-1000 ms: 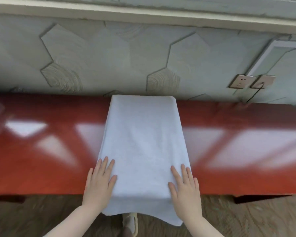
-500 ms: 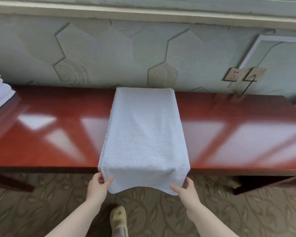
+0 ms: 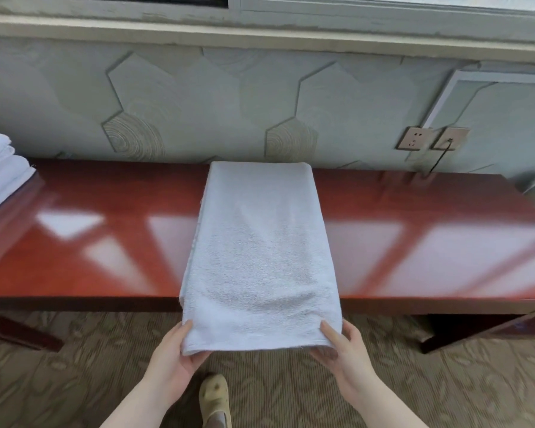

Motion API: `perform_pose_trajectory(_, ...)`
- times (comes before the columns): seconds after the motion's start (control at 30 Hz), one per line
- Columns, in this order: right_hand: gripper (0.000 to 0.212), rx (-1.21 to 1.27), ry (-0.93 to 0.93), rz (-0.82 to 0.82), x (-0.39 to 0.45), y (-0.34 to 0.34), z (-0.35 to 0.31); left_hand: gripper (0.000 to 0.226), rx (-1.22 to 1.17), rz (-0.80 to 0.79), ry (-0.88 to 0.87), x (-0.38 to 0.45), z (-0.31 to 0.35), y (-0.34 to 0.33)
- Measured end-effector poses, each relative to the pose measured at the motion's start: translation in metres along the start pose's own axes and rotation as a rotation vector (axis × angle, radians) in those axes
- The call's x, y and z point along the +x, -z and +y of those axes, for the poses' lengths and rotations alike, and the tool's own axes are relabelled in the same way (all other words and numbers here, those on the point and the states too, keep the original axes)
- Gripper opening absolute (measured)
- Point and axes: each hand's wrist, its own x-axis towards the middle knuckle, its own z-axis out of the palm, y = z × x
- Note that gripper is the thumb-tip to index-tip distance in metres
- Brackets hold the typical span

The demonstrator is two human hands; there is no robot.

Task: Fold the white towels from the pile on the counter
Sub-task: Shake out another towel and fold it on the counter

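Both hands, left hand (image 3: 173,353) and right hand (image 3: 346,350), pinch my towel (image 3: 260,257) at 6 o'clock.
Glossy red desk (image 3: 414,242), patterned carpet (image 3: 445,381) below; folded towels (image 3: 0,171) at 9 o'clock.

Both hands (image 3: 175,355) left towel top, now pinch hanging end (image 3: 260,332).

No text, label, brand, number or sign can be read anywhere in the view. The white towel (image 3: 260,251) shows plain terry with no tag or stitched lettering visible, and the stacked towels (image 3: 0,171) at the left edge are equally unmarked. The two wall plates (image 3: 431,139) near the right show only slots and a plugged cable; any maker's mark on them may be too small and blurred to make out. The glossy bench (image 3: 414,230) carries only window reflections, no writing.
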Motion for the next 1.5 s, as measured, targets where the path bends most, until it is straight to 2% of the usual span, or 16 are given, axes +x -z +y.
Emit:
perform_pose_trajectory(0.03, 0.061, 0.021, 0.010, -0.046, -0.005, 0.001, -0.003, 0.047, -0.037, -0.020, -0.037, -0.004, -0.001, -0.001)
perform_pose_trajectory(0.13, 0.093, -0.044, 0.074, -0.148, -0.012, 0.001, -0.012, 0.098, -0.044, -0.087, -0.156, -0.013, 0.005, -0.004)
perform_pose_trajectory(0.2, 0.098, -0.095, 0.118, -0.168, -0.015, -0.002, -0.018, 0.108, 0.009, -0.161, -0.217, -0.020, 0.013, -0.012)
perform_pose_trajectory(0.27, 0.088, -0.134, 0.145, -0.157, -0.018, -0.008, -0.025, 0.095, 0.128, -0.175, -0.275, -0.023, 0.022, -0.020)
perform_pose_trajectory(0.33, 0.059, -0.185, 0.180, -0.102, -0.018, -0.015, -0.031, 0.077, 0.226, -0.155, -0.352, -0.025, 0.032, -0.031)
perform_pose_trajectory(0.4, 0.029, -0.275, 0.224, -0.020, -0.017, -0.019, -0.038, 0.048, 0.207, -0.083, -0.402, -0.026, 0.040, -0.043)
perform_pose_trajectory(0.47, 0.019, -0.349, 0.254, 0.064, -0.014, -0.021, -0.042, 0.027, 0.160, -0.015, -0.445, -0.025, 0.047, -0.051)
perform_pose_trajectory(0.6, 0.018, -0.426, 0.261, 0.126, -0.017, -0.020, -0.052, 0.006, 0.106, 0.036, -0.460, -0.018, 0.058, -0.058)
perform_pose_trajectory(0.8, 0.020, -0.722, 0.379, 0.152, -0.017, -0.011, -0.061, 0.005, 0.114, 0.084, -0.465, -0.013, 0.078, -0.072)
perform_pose_trajectory(0.93, 0.033, -1.073, 0.518, 0.155, -0.016, -0.003, -0.070, 0.006, 0.133, 0.085, -0.496, -0.013, 0.091, -0.083)
perform_pose_trajectory(1.03, 0.040, -1.302, 0.534, 0.163, -0.020, 0.002, -0.072, 0.007, 0.167, 0.075, -0.525, -0.010, 0.094, -0.086)
perform_pose_trajectory(1.1, 0.035, -1.452, 0.543, 0.182, -0.021, 0.001, -0.071, 0.007, 0.167, 0.063, -0.513, -0.008, 0.093, -0.084)
perform_pose_trajectory(1.23, 0.017, -1.404, 0.511, 0.258, -0.020, -0.005, -0.075, 0.014, 0.043, 0.008, -0.380, -0.003, 0.082, -0.070)
perform_pose_trajectory(1.37, 0.020, -1.315, 0.480, 0.274, -0.019, -0.006, -0.069, 0.037, -0.212, 0.035, -0.151, 0.004, 0.055, -0.046)
perform_pose_trajectory(1.5, 0.022, -1.254, 0.420, 0.269, -0.019, -0.003, -0.057, 0.026, -0.249, 0.071, -0.019, 0.018, 0.020, -0.032)
